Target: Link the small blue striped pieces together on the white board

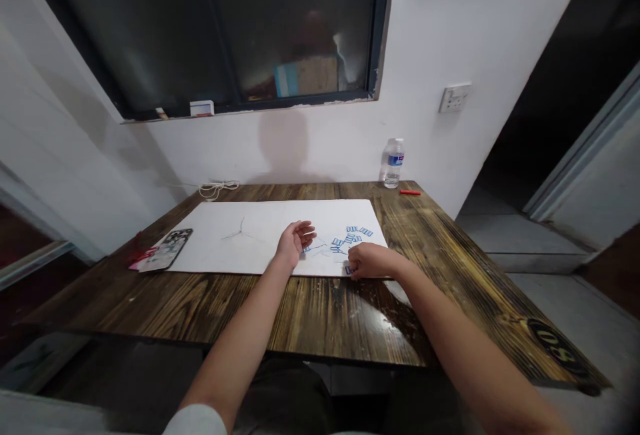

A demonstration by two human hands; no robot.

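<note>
A white board (265, 222) lies flat on the wooden table, with thin dark lines branching on its left part. Several small white pieces with blue markings (353, 238) are gathered on its right part, beside more thin lines. Over the middle of the board is my left hand (296, 243), its fingers loosely curved and apart, with a bit of blue marking showing next to it. My right hand (373, 260) is closed low over the board's near right corner. One blue-marked piece (347, 270) shows by its fingertips; whatever the fingers pinch is hidden.
On the board's left end rest a patterned phone-like case (175, 247) and something red and pink. A water bottle (394, 163) and a red pen (410, 192) stand and lie at the back right. A white cable (216, 188) is coiled at the back left of the table (310, 315).
</note>
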